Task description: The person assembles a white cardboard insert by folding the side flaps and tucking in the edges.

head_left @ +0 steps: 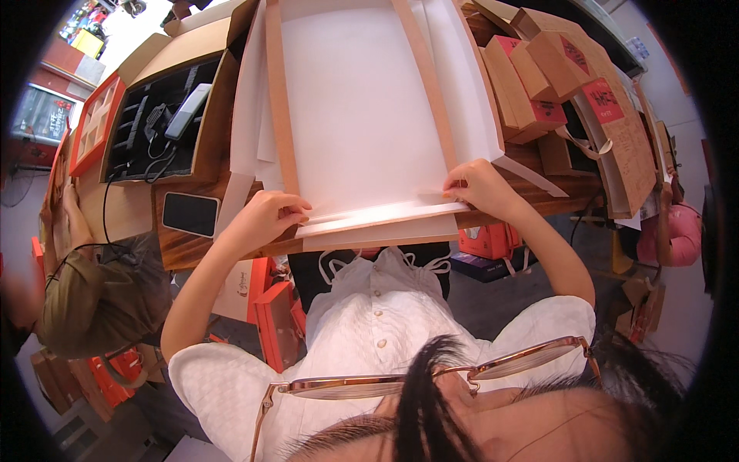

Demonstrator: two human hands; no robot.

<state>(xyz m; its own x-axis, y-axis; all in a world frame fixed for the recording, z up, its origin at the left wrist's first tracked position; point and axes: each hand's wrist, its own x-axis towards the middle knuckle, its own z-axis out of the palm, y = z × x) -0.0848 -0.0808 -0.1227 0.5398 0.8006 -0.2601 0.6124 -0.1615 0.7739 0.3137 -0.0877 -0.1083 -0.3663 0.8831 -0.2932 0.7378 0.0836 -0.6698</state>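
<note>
Both hands, left hand point(258, 219) and right hand point(479, 185), pinch the smooth flat white cardboard sheet's point(362, 115) folded near edge, seemingly creased, on the wooden tabletop point(185, 245).

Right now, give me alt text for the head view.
Both hands, left hand and right hand, press the near edge of a large flat white cardboard sheet on a wooden table. A phone lies left; brown boxes are stacked right.
</note>
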